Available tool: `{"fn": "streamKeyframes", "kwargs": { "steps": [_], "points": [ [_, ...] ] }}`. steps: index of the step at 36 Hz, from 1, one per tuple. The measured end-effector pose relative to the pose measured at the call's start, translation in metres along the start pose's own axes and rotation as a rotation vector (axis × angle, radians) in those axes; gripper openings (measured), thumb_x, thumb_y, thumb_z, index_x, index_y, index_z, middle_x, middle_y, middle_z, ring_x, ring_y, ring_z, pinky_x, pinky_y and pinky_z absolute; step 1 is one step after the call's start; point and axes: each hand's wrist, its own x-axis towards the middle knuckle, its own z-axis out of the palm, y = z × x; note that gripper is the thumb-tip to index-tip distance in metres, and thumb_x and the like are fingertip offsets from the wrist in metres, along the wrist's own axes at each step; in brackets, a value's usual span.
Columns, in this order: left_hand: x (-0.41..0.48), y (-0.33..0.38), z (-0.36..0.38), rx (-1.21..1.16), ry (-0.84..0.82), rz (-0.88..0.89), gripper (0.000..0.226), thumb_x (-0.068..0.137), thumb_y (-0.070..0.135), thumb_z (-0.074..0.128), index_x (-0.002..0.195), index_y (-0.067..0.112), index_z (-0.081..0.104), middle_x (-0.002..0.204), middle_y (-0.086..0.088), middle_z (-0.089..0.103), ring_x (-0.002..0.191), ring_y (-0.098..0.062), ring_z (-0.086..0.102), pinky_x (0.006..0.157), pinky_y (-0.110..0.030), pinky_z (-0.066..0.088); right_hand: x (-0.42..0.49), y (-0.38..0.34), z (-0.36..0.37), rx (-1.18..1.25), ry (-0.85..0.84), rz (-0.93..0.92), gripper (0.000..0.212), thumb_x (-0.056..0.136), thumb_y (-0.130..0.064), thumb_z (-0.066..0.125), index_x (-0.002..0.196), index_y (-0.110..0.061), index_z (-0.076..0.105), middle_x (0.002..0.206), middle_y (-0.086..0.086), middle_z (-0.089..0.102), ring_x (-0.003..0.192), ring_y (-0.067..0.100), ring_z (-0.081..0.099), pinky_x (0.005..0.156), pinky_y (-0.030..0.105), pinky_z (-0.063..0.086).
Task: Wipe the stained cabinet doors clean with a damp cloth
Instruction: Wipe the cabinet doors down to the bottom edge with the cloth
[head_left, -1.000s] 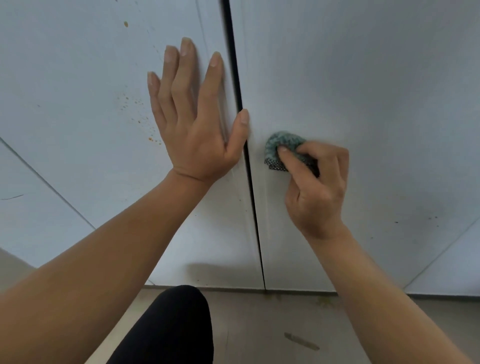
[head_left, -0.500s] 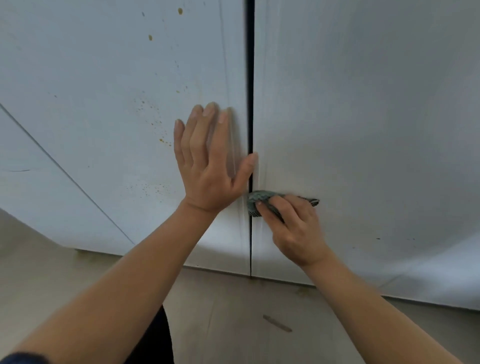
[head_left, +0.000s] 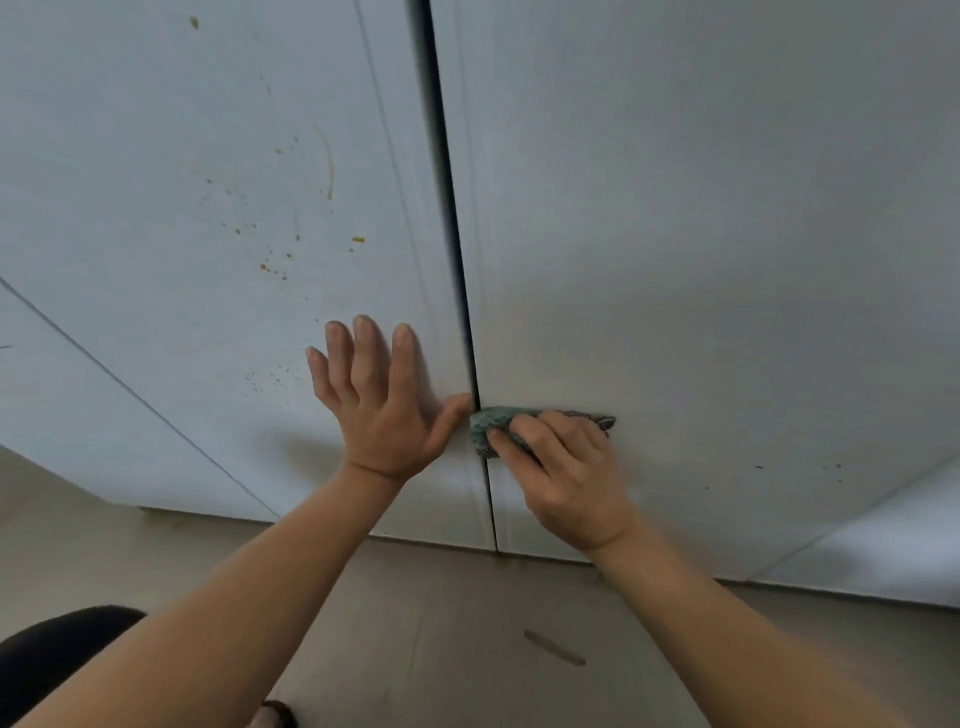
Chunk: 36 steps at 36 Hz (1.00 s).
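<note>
Two white cabinet doors meet at a dark vertical gap. The left door (head_left: 182, 208) carries yellow-brown splatters and a drip streak above my left hand (head_left: 384, 410), which presses flat on it with fingers spread, thumb at the gap. My right hand (head_left: 566, 478) grips a bunched grey-green cloth (head_left: 491, 423) and presses it on the right door (head_left: 701, 234), low down, right beside the gap. A few small dark specks mark the right door at the far right.
Beige floor (head_left: 441, 623) runs under the doors, with a dark smear right of centre and yellowish spots at the doors' base. My dark-clothed knee (head_left: 57, 644) shows at the bottom left. More white panels flank both doors.
Both hands have slid down the doors toward the bottom edge. The cloth has travelled down the right door beside the gap, and the view now shows more stains above my left hand.
</note>
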Motion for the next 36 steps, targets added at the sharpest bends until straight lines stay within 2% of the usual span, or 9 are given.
{"fn": "streamKeyframes", "kwargs": {
  "steps": [7,10,14,18,20,24,26,32,36],
  "points": [
    [-0.004,0.003,0.013,-0.070,0.077,0.003,0.096,0.092,0.069,0.047,0.166,0.015,0.017,0.174,-0.008,0.001,0.160,-0.034,-0.001,0.124,-0.059,0.004,0.026,0.003,0.001,-0.036,0.244,0.131,0.016,0.098,-0.012,0.067,0.103,-0.012,0.081,0.110,0.003,0.059,0.095,0.024,0.055,0.072,0.041,0.055],
    [-0.008,-0.002,0.008,-0.103,0.060,0.036,0.100,0.092,0.069,0.053,0.166,0.016,0.013,0.173,-0.010,0.001,0.160,-0.033,-0.003,0.125,-0.056,0.001,0.006,0.000,0.014,-0.075,0.200,0.051,0.012,0.093,-0.016,0.074,0.103,-0.014,0.082,0.112,0.002,0.060,0.096,0.022,0.056,0.071,0.038,0.051],
    [-0.009,-0.007,0.009,-0.111,0.041,0.076,0.102,0.090,0.066,0.061,0.166,0.018,0.012,0.158,-0.029,0.020,0.145,-0.059,0.015,0.125,-0.053,-0.004,-0.019,-0.016,0.026,-0.085,0.133,0.082,0.008,0.093,-0.016,0.075,0.098,-0.015,0.081,0.111,0.002,0.060,0.094,0.023,0.059,0.070,0.037,0.049],
    [-0.010,-0.005,0.011,-0.136,0.002,0.017,0.097,0.094,0.068,0.058,0.166,0.021,0.012,0.155,-0.037,0.031,0.137,-0.070,0.030,0.109,-0.084,0.020,-0.017,-0.028,0.028,-0.128,0.183,0.201,0.008,0.094,-0.014,0.073,0.096,-0.014,0.081,0.101,0.006,0.073,0.092,0.027,0.064,0.073,0.040,0.052],
    [-0.009,-0.004,0.011,-0.168,-0.028,-0.023,0.097,0.094,0.068,0.058,0.167,0.026,0.008,0.154,-0.038,0.033,0.137,-0.069,0.033,0.102,-0.087,0.026,-0.021,-0.033,0.030,-0.140,0.227,0.279,0.011,0.096,-0.013,0.071,0.097,-0.015,0.081,0.100,0.008,0.073,0.095,0.027,0.061,0.076,0.040,0.054],
    [-0.006,-0.003,0.008,-0.134,0.013,0.026,0.099,0.091,0.068,0.063,0.165,0.014,0.023,0.159,-0.031,0.030,0.140,-0.064,0.027,0.123,-0.067,0.005,-0.038,-0.047,0.033,-0.096,0.208,0.345,0.020,0.101,-0.009,0.061,0.097,-0.011,0.081,0.100,0.012,0.068,0.093,0.028,0.059,0.078,0.042,0.056],
    [-0.002,-0.003,0.007,-0.126,0.042,0.064,0.103,0.089,0.071,0.065,0.163,0.010,0.028,0.159,-0.027,0.026,0.140,-0.059,0.023,0.125,-0.052,-0.006,-0.043,-0.046,0.028,-0.049,0.242,0.455,0.019,0.098,-0.002,0.062,0.102,-0.007,0.080,0.104,0.014,0.066,0.093,0.032,0.061,0.079,0.043,0.055],
    [-0.002,-0.002,0.008,-0.088,0.072,0.072,0.106,0.086,0.074,0.066,0.162,0.009,0.031,0.159,-0.025,0.027,0.141,-0.056,0.024,0.126,-0.052,-0.006,-0.044,0.016,-0.028,-0.045,0.642,0.947,0.035,0.088,0.017,0.052,0.115,0.004,0.071,0.111,0.009,0.053,0.102,0.024,0.058,0.094,0.031,0.052],
    [-0.004,0.000,0.012,-0.095,0.062,0.032,0.106,0.086,0.076,0.063,0.163,0.011,0.029,0.159,-0.025,0.026,0.140,-0.056,0.026,0.116,-0.074,0.014,-0.083,0.074,-0.072,-0.141,0.913,1.279,0.035,0.088,0.008,0.054,0.118,-0.005,0.068,0.110,0.006,0.056,0.102,0.021,0.060,0.095,0.036,0.053]
  ]
}}
